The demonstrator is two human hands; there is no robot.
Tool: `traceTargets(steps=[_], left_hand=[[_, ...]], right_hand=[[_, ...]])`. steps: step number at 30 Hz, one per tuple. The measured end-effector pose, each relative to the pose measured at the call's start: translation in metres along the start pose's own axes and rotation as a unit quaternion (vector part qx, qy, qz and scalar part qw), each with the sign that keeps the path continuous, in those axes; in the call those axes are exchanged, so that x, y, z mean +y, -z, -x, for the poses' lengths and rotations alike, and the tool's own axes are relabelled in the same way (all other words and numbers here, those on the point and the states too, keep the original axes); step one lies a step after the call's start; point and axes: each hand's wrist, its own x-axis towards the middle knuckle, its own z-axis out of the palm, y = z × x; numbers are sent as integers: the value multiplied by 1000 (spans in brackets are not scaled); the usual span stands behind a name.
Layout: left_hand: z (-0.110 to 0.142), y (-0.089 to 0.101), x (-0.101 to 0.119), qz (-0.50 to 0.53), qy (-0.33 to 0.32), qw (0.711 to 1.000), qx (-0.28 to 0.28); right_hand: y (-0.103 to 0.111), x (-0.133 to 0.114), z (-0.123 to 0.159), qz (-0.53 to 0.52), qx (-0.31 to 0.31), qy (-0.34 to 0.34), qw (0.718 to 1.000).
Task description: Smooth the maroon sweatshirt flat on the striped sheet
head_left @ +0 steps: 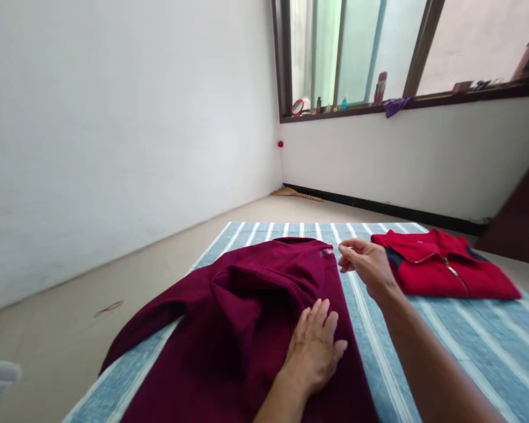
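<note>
A dark maroon long-sleeved garment lies over the striped cloth in front of me. One sleeve stretches out to the left, and loose folds bunch up in its middle. My left hand rests flat on the fabric near its right edge, fingers stretched out. Just right of the garment's upper right corner, where a small pale strip shows, is my right hand. Its fingers are loosely bent and apart, and I see nothing held in them. A small gap separates the fingertips from the maroon fabric.
A folded red jacket with a zip lies to the right on the blue-and-white striped cloth. Beyond are a broom on the floor and a windowsill bearing bottles, a small mirror and a purple cloth. A white wall stands left.
</note>
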Motion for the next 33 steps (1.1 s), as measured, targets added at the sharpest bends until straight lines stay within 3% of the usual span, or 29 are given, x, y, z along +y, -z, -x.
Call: traceTargets(steps=[5,11,18,24,27,33], left_hand=[[1,-3,-2,9,-2,1000,4],[3,-6,-3,14,-3,1000,5],[2,-2,-1,30,12,999,-11],[0,-4,-1,32,9,999,-14],[0,-5,-1,31,9,999,-15],[1,-6,-2,26,13,999,-12]], right_hand=[[-3,75,-64,136,4,-56,989],[-11,108,-107,290,-61,-45,954],[-21,116,-134,392,-122,-35,911],[-19,111,-149,396,-207,-57,893],[-14,107,-153,372,-229,-69,897],[0,92,-147,267,-238,-67,931]])
